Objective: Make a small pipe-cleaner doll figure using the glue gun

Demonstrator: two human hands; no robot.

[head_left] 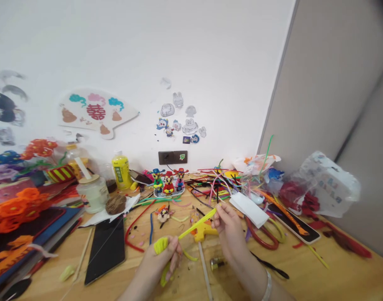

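A yellow pipe cleaner [196,225] is stretched slantwise between my two hands above the wooden table. My left hand [167,256] is closed around its lower end, and a flattened yellow loop [161,246] sticks out by the thumb. More yellow hangs below those fingers. Higher and to the right, my right hand [231,228] pinches the other end between thumb and fingertips. Behind the stretched piece lies a yellow glue gun [202,230], partly covered by it. A pale stick [205,267] runs from the glue gun toward me.
Several coloured pipe cleaners [210,184] are heaped at the back beside three small figures [168,183] on a tray. A black tablet [106,248] lies left, near a glass jar [93,194]. Red-handled scissors [263,238], a phone [300,228] and a plastic bag [329,184] are on the right.
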